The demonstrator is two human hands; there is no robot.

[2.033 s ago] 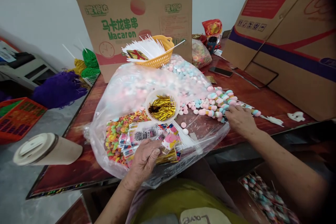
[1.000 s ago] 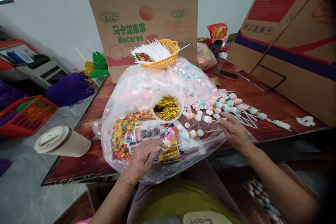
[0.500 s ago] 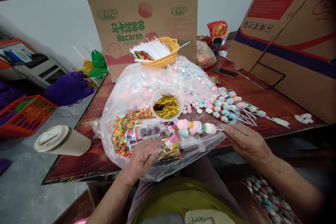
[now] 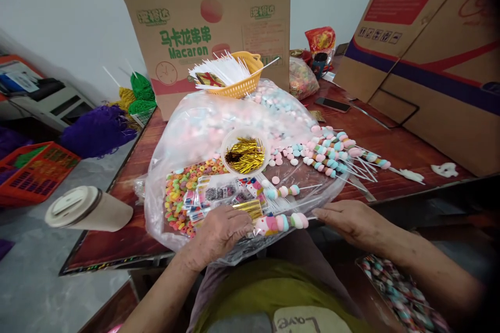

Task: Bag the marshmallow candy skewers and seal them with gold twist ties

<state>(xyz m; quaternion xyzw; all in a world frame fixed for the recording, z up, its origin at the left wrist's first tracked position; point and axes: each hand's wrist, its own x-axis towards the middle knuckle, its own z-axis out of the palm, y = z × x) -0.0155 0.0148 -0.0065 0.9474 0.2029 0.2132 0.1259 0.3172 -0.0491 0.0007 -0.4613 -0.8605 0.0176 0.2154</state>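
My right hand (image 4: 353, 221) pinches the white stick of a marshmallow skewer (image 4: 283, 222) with pastel pieces, held level near the table's front edge. Its candy end points at my left hand (image 4: 222, 231), whose fingers are closed on a small clear printed bag (image 4: 253, 213) from the stack of wrappers (image 4: 222, 195). Both hands lie over a big clear plastic bag (image 4: 203, 130) of pink and blue marshmallows. Another skewer (image 4: 289, 190) lies just beyond.
A bowl of gold twist ties (image 4: 245, 154), coloured ring candies (image 4: 177, 192), a pile of finished skewers (image 4: 336, 153), a yellow basket of white sticks (image 4: 234, 75), cardboard boxes (image 4: 203, 26), a phone (image 4: 333, 104), a lidded cup (image 4: 88, 210) at left, a box of skewers (image 4: 398, 294) at lower right.
My right hand picked a skewer from the pile and brought it down towards my left hand at the table's front edge. My left hand has stayed on the wrappers.
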